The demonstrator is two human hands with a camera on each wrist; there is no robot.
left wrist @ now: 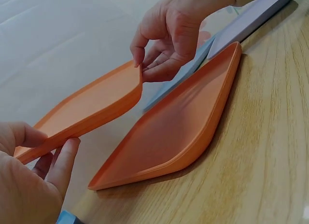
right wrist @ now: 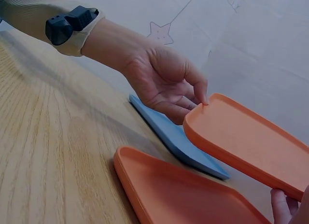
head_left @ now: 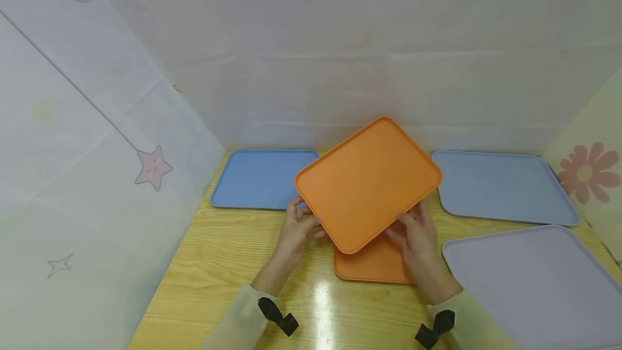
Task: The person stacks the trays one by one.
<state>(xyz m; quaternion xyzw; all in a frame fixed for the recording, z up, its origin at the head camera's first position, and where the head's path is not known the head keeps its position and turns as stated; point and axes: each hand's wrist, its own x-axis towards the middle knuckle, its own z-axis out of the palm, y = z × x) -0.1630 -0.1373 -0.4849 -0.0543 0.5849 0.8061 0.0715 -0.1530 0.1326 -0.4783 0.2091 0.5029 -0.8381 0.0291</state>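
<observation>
Both hands hold an orange tray up off the table, turned at an angle with its inner face toward the head camera. My left hand pinches its left edge, thumb on the rim and fingers beneath. On the lower right edge, my right hand grips with the thumb on top, as the left wrist view also shows. Under the raised tray a second orange tray lies on the table, partly hidden in the head view by the held tray and the right hand.
A blue tray lies at the back left, partly behind the held tray. At the back right is a grey-blue tray, with a pale lilac tray in front of it. Printed cloth walls enclose the wooden table.
</observation>
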